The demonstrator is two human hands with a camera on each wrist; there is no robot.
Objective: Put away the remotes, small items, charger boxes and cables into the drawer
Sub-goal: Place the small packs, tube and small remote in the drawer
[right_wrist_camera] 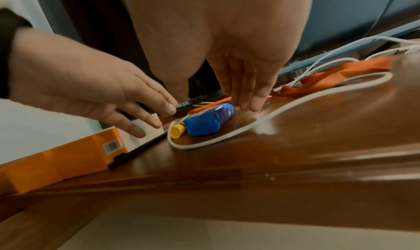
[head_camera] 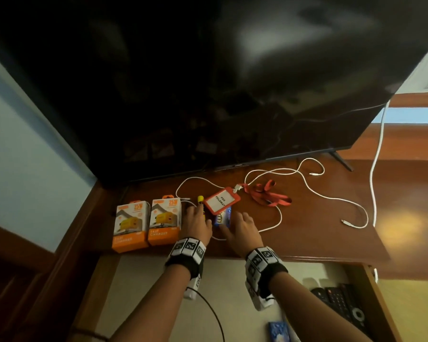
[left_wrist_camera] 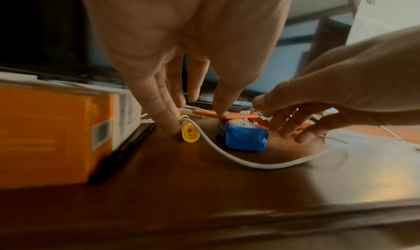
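Note:
Two orange-and-white charger boxes [head_camera: 131, 225] [head_camera: 164, 222] stand at the left of the wooden top. My left hand [head_camera: 195, 214] reaches down with straight fingers: one fingertip [left_wrist_camera: 173, 128] sits beside a yellow-capped tube [left_wrist_camera: 189, 133], another touches the red card holder [left_wrist_camera: 225, 116]. My right hand [head_camera: 235, 219] hovers with straight fingers [right_wrist_camera: 250, 101] just right of a blue packet [right_wrist_camera: 209, 122], holding nothing. A black pen [left_wrist_camera: 122, 155] lies against the nearer box [left_wrist_camera: 56, 133]. The red lanyard [head_camera: 269, 193] and white cables [head_camera: 307, 183] trail to the right.
A large dark TV [head_camera: 208, 82] stands close behind the items. Below the front edge an open drawer [head_camera: 371, 292] holds black remotes [head_camera: 341, 302] and a blue item [head_camera: 278, 332]. Another white cable [head_camera: 378, 156] hangs at the right.

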